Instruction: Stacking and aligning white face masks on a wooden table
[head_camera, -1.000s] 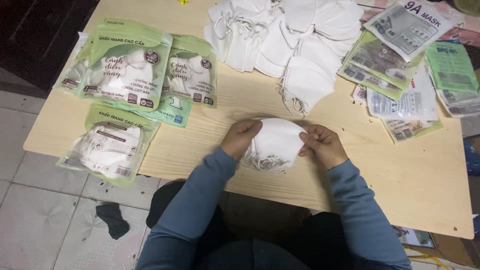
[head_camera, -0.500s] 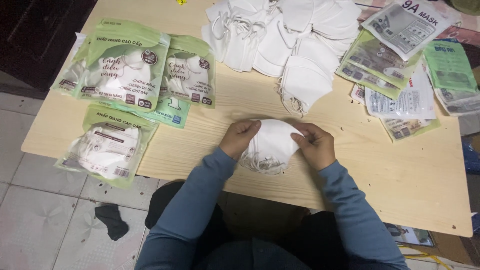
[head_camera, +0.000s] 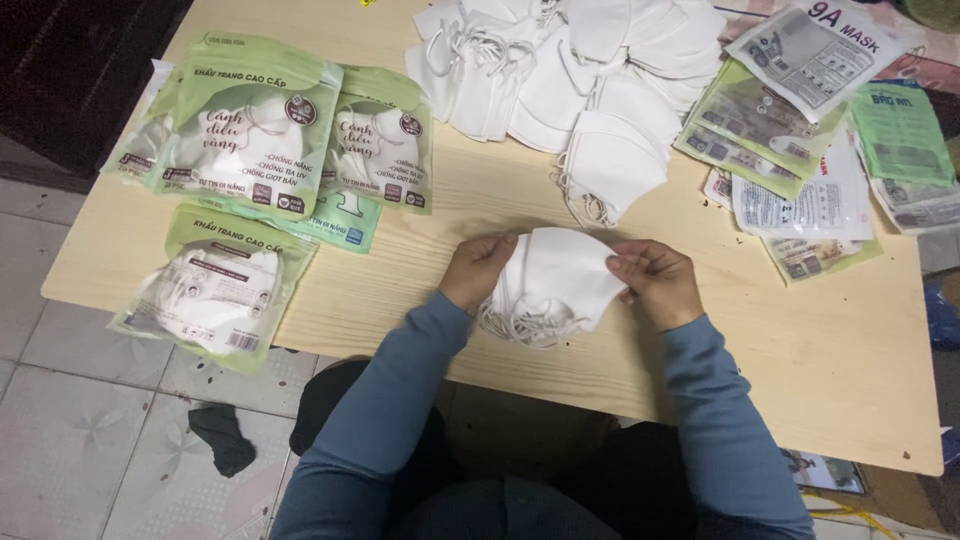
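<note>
Hands, left and right, fingers pinched on white mask stack (above table).

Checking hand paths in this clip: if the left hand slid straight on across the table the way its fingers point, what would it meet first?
The left hand points up and right, gripping the small stack of white masks. Past that stack, it would probably reach the loose mask pile first; depth is uncertain.

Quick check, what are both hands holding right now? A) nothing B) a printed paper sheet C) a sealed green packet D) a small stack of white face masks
D: the left hand and right hand grip opposite ends of a small stack of white face masks just above the wooden table.
</note>
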